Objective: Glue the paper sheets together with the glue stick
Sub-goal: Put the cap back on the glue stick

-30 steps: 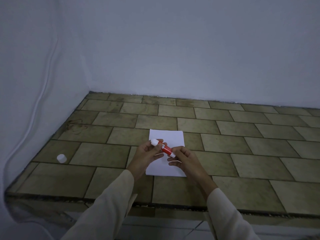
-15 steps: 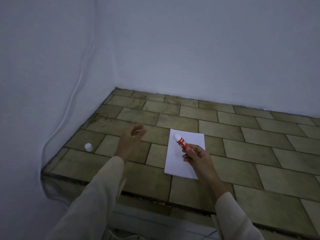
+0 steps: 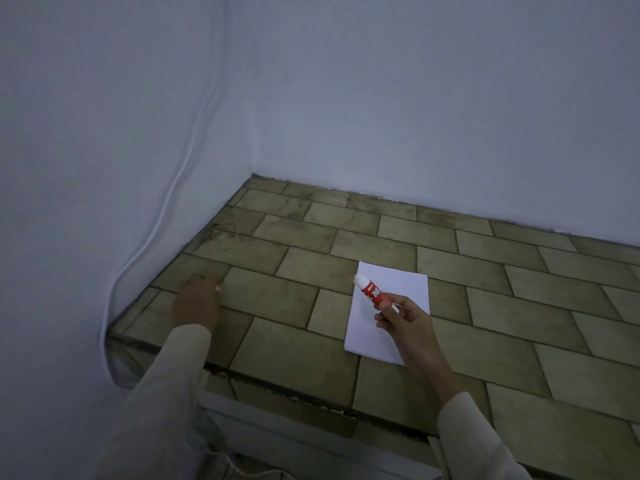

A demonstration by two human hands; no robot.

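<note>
Tiled desk [image 3: 284, 355] in a room corner, dim light, white walls on two sides. White paper sheets [image 3: 391, 306] lie flat on the tiles, right of centre, stacked as one rectangle; how many sheets there are cannot be told.

Right hand [image 3: 403, 318] is raised over the near part of the paper. Its grip is closed around the lower end of the glue stick [image 3: 372, 291], pinched between thumb and fingers. The stick is red with white lettering; it tilts up and away to the left, and the white end is uppermost, over the paper's far-left corner. Whether that end touches the sheet cannot be told.

Left hand [image 3: 197, 299] is well apart from the paper, near the left edge of the desk, palm down and close to the tiles. A small white object [image 3: 218, 289] shows at its fingertips; the grip there is narrow, but whether it actually holds the object cannot be told.

A white cable [image 3: 180, 174] runs down the left wall [image 3: 104, 133].
</note>
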